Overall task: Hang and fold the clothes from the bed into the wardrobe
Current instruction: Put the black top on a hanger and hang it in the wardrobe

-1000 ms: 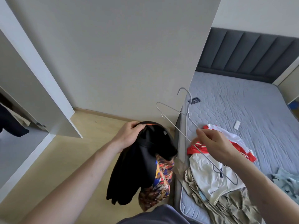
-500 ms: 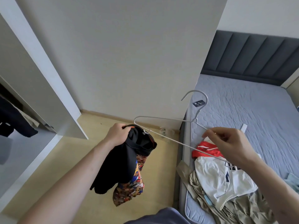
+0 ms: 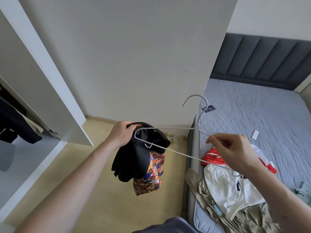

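Your left hand (image 3: 121,134) grips the black garment (image 3: 134,158) (bright patterned lining showing) by its collar, hanging over the floor beside the bed (image 3: 252,115). Your right hand (image 3: 235,152) pinches the white wire hanger (image 3: 176,151), whose left end sits at the collar opening.

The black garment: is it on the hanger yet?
Not yet. The black garment hangs bunched from the left hand; the hanger only overlaps its collar.

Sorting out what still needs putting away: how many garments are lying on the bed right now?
4 at least: a red and white shirt, a white shirt, a beige garment, and a pale blue one at the right edge. Others may lie hidden underneath.
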